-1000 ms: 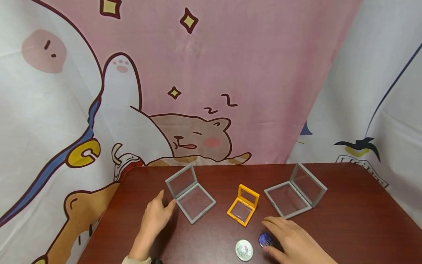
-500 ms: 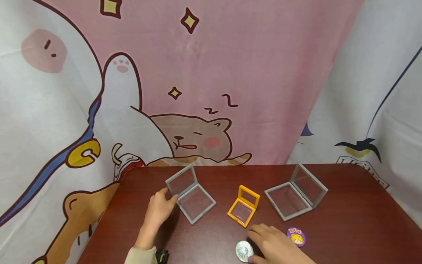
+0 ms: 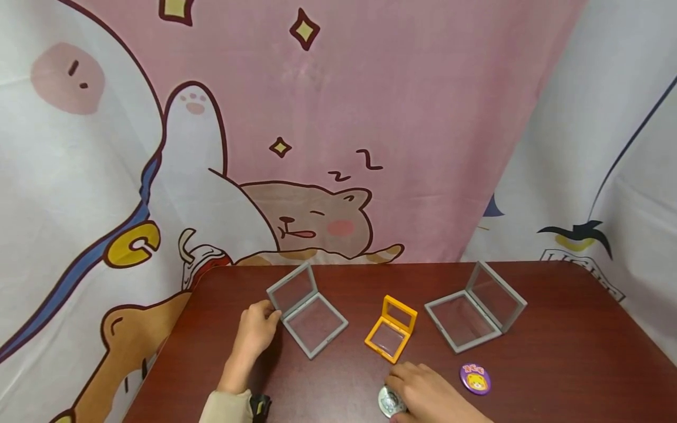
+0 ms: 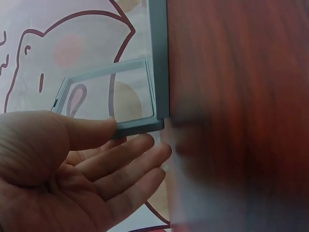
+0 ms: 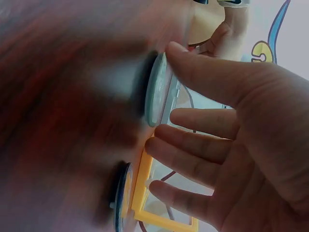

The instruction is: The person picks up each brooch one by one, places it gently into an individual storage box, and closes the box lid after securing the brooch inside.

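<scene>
My left hand [image 3: 256,329] is at the left grey clear-windowed hinged case [image 3: 314,326], which stands with its lid raised. In the left wrist view, thumb and index finger pinch a corner of its frame [image 4: 140,126], the other fingers extended below. My right hand [image 3: 423,390] is over a pale green round badge [image 3: 390,402] on the table. In the right wrist view, the thumb is right at one edge of the badge [image 5: 156,92], and the loosely bent fingers [image 5: 186,157] spread beyond the opposite edge. A purple badge with a yellow bear [image 3: 475,379] lies right of that hand.
A small yellow hinged case [image 3: 389,338] stands with its lid up in the middle of the brown table [image 3: 338,388]. Farther right is another grey case [image 3: 468,320], lid also raised. A printed cartoon curtain [image 3: 423,117] hangs behind the table.
My right hand has moved left from a dark blue round thing to the pale green badge. The purple bear badge now shows at the right. My left hand has come onto the grey case.
</scene>
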Demonstrator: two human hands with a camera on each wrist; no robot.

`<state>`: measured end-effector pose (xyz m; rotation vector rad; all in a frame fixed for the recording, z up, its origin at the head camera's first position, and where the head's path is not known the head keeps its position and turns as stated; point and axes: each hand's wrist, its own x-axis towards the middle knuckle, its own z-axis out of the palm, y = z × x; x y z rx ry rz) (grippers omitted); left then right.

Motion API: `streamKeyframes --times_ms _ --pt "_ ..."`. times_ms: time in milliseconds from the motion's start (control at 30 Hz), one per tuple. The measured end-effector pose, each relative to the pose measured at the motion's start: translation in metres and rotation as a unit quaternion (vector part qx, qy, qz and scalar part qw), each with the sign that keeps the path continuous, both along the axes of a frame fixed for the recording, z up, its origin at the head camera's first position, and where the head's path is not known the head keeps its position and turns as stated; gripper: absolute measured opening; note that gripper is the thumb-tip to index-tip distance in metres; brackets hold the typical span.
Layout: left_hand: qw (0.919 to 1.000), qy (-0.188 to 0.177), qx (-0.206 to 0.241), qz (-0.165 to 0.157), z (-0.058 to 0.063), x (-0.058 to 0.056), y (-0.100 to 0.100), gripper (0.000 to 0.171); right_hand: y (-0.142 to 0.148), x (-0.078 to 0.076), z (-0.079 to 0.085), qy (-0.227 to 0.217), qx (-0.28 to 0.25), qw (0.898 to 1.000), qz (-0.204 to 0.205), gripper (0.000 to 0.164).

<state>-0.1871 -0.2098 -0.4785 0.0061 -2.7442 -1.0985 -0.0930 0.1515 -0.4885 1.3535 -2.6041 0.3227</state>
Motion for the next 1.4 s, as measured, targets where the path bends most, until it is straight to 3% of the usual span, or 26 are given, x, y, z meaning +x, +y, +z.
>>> streamKeyframes --times_ms 667,1067,1300,1400 --pt "0.9995 0.002 -0.004 -0.030 0.004 0.003 -0.001 0.004 -0.004 -0.001 -0.004 0.013 0.019 1.000 0.001 0.039" --pt "0.9986 -0.007 -0.001 -0.052 0.006 0.005 -0.003 0.008 -0.012 -0.001 0.001 -0.063 0.076 0.994 -0.049 0.040" --pt "0.9982 -0.020 0.003 -0.057 0.008 0.008 -0.004 0.009 -0.012 -0.004 -0.004 -0.038 0.037 0.998 -0.017 0.039" --pt "0.9979 -0.023 0.004 -0.060 0.009 0.009 -0.004 0.010 -0.012 -0.005 -0.003 -0.058 0.016 0.998 -0.018 0.036"
